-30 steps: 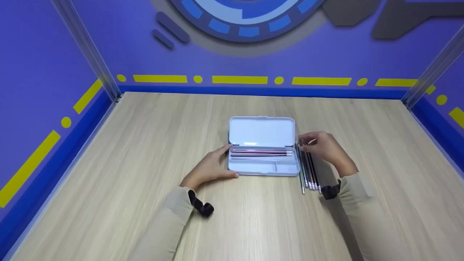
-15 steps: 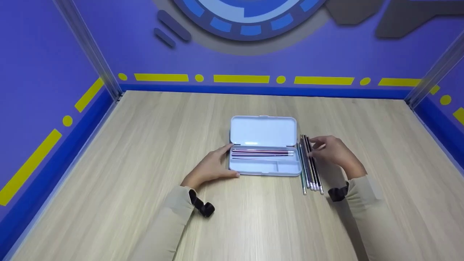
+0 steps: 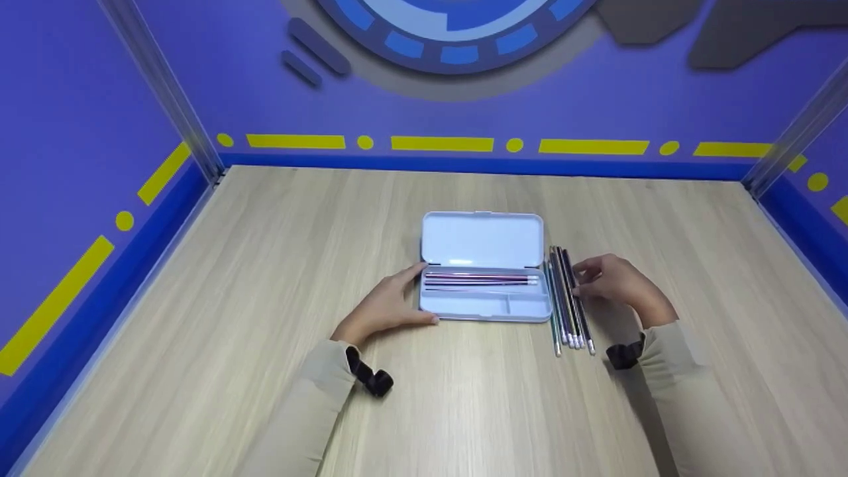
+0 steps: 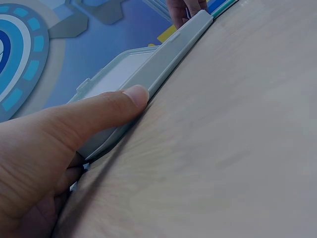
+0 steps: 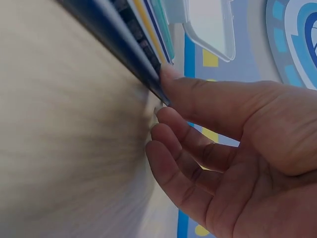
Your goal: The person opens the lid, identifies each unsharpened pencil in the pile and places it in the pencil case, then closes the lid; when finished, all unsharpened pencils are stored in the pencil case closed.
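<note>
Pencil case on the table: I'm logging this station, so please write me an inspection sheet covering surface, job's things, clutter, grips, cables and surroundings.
Surface: wood-look table, no damage visible.
Job's things: open pale pencil case, with pencils in its rear compartment; loose pencils lie on the table beside its right end.
Clutter: nothing seen.
Grips: left hand holds the case's left end; right hand is at the rightmost pencil, pinch unclear.
Cables: nothing seen.
Surroundings: blue-purple walls with yellow marks.
</note>
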Motion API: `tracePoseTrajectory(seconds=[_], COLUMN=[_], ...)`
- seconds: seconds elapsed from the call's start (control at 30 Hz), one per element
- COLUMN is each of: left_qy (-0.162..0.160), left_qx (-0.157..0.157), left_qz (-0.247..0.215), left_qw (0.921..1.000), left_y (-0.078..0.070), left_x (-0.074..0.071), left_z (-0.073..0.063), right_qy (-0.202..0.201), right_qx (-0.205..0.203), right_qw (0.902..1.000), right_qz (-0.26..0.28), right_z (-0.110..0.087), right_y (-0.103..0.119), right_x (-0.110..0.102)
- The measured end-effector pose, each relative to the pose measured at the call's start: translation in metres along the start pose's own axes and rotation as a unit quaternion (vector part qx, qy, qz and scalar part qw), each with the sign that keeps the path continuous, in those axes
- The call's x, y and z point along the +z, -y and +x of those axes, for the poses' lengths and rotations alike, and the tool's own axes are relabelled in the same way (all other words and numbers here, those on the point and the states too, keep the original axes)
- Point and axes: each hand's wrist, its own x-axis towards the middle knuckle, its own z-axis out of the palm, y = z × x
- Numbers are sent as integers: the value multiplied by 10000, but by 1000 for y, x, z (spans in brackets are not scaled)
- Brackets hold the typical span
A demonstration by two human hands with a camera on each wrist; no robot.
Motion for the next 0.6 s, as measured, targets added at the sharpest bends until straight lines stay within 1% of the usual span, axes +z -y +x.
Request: tracePoseTrajectory(seconds=[0.17,0.33,0.47,0.6], left_qy=[17,22,22,18], left_qx=[-9,27,21,49], left_qz=[-16,-18,-58,-49], left_qw=[10000,10000,10000,10000], left_y=[0,0,1,2], left_x=[-1,-1,-1,0], left_z=[-1,-1,0,1], right_qy=[-33,-207,-218,-128], right_qx=[118,198,281,356], right_qw=[9999,9996,9989,9981], right_qz=[26,25,291,478], right_z=[0,1,1,2], right_y=[-1,-4,-7,-8], right_x=[-1,1,2,1])
